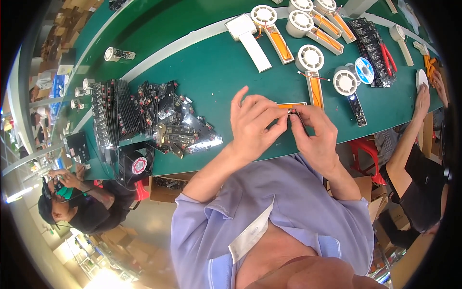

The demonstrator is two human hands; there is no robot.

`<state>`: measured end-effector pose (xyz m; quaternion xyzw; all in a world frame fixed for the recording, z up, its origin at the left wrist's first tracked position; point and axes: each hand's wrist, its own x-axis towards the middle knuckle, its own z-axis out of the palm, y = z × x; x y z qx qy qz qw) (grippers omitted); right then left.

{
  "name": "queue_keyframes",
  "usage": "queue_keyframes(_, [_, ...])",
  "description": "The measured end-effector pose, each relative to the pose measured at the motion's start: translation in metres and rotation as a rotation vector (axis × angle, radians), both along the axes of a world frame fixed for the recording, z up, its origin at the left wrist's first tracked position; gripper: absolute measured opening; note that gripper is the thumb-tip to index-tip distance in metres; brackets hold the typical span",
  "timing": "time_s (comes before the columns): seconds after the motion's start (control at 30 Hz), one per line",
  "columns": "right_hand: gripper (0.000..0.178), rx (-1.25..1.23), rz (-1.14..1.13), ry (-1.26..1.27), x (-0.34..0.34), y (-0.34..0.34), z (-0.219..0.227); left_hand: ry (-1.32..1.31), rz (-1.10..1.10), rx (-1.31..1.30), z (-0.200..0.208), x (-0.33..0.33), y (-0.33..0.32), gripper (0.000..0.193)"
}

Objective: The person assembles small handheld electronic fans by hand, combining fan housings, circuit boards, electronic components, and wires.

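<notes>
Above the near part of the green table, my right hand (315,135) pinches a small dark circuit board (299,119) between thumb and fingers. My left hand (257,124) meets it there, thumb and forefinger closed at the board's upper end, its other fingers partly raised. The fingers cover much of the board. Just behind them lies a white handle with an orange inside (292,104). Beyond my right hand is a white fan with an open handle (311,60), its orange lining and thin red wires showing.
Several similar white fans (299,23) lie at the back. At the left sits a heap of circuit boards (166,113). To the right are red-handled pliers (387,59), a blue-labelled solder spool (364,71) and another fan (345,82). Co-workers sit at both sides, one with a hand (422,102) on the table.
</notes>
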<state>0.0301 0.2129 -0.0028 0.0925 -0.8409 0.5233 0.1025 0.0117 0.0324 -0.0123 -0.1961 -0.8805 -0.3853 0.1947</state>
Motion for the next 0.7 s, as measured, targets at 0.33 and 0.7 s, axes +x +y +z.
queue_keyframes(0.33, [0.027, 0.078, 0.026, 0.058, 0.001, -0.001, -0.002, 0.106, 0.015, -0.052, -0.007, -0.001, 0.003, 0.016])
queue_keyframes(0.7, [0.026, 0.179, 0.096, 0.141, -0.008, 0.001, -0.008, 0.177, -0.004, -0.108, -0.012, -0.002, 0.004, 0.016])
